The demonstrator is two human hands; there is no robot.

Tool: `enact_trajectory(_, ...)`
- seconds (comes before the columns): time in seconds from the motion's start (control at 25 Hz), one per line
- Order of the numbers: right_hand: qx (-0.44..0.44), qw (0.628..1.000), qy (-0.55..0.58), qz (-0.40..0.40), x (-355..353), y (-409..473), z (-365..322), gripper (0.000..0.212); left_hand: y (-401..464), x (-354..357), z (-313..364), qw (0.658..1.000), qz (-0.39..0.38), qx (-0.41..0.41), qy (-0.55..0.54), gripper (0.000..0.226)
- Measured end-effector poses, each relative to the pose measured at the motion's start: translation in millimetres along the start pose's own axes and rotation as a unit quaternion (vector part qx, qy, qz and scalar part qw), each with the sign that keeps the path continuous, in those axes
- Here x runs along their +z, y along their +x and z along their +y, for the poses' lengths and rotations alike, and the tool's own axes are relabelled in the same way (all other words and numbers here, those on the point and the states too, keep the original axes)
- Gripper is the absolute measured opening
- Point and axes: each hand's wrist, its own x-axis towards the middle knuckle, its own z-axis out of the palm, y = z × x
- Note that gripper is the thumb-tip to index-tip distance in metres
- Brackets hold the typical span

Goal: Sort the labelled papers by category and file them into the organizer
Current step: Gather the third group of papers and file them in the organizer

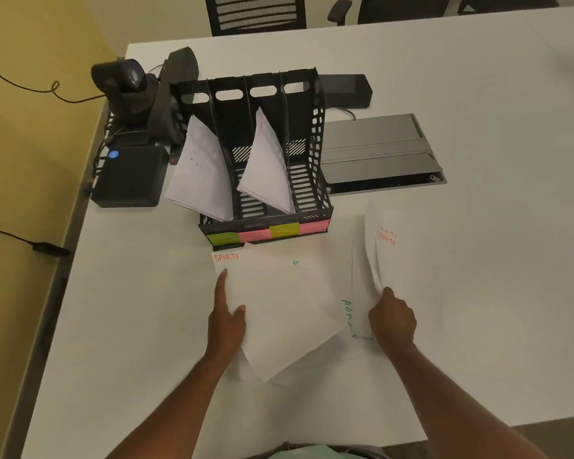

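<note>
Looking down from the head view: loose papers (289, 313) spread flat on the white counter (478, 260), directly in front of the black organizer (262, 154) and touching its labelled front edge. Left hand (226, 321) lying on the left edge of the top sheet (272, 293), forefinger stretched straight toward the red word SPORTS in the near-left corner, thumb on the paper, fingers not curled round anything. Right hand (393, 318) curled on the near edge of a lifted bundle of sheets (383, 256), pinching and peeling it up and rightward; red lettering on that bundle, seemingly SPORTS again, though blurred. Green lettering showing on a sheet beneath, between the two hands, too partial to read fully. Organizer with four slots side by side, coloured sticky labels (269, 231) along the front, unreadable at this range; papers already leaning in the first and third slots from the left, second and fourth seemingly bare. Judged key relation: organizer straight ahead of both hands, slots running away from the body, so a sheet must be stood on edge and slid forward; left hand nearer the flat SPORTS sheet, right hand occupied with the raised bundle. Beyond, dark electronics and cables (130, 127) at the counter's left side.
</note>
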Motion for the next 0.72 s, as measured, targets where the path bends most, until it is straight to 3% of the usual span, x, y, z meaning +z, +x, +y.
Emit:
enact_trajectory(0.12, -0.092, 0.996, -0.010, 0.000, 3, -33, -31, 0.035, 2, 4, -12, 0.999, -0.004, 0.018, 0.034, 0.046)
enact_trajectory(0.28, -0.235, 0.967, -0.042, -0.092, 22, -93, -72, 0.042, -3, 3, -28, 0.997, 0.038, -0.012, 0.060, 0.040)
enact_trajectory(0.36, -0.251, 0.957, -0.045, -0.141, 27, -106, -82, 0.037, -6, -3, -35, 0.997, 0.042, -0.024, 0.064, 0.041)
enact_trajectory(0.48, -0.265, 0.941, 0.006, -0.210, 36, -102, -89, 0.017, -7, -13, -46, 0.997, 0.028, -0.060, 0.044, 0.042)
enact_trajectory(0.56, -0.243, 0.944, 0.039, -0.221, 29, -96, -90, 0.023, -7, -20, -51, 0.996, 0.026, -0.085, 0.017, 0.042)
enact_trajectory(0.72, -0.142, 0.979, 0.108, -0.097, -20, -81, -87, 0.028, -7, -35, -54, 0.993, 0.060, -0.104, 0.001, 0.042)
